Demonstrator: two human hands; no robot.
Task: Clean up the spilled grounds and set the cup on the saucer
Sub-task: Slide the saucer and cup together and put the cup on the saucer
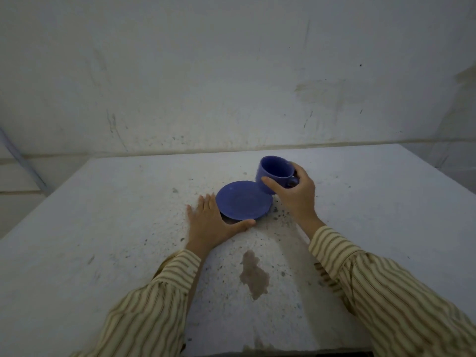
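A blue cup (273, 172) is tilted, its mouth toward me, just behind the right rim of a blue saucer (243, 199). My right hand (296, 194) grips the cup around its handle side. My left hand (213, 222) lies flat on the white table (103, 228), fingers spread, its thumb along the saucer's near edge and touching it. The saucer's near-left edge looks slightly raised over my left hand. A brown wet stain (253, 275) lies on the table nearer to me. Dark specks of grounds (279, 215) are scattered to the right of the saucer.
A scuffed white wall (231, 86) rises right behind the table's far edge. The table's near edge (257, 353) runs along the bottom of the view. More dark specks dot the surface around the saucer. My striped sleeves cover both forearms.
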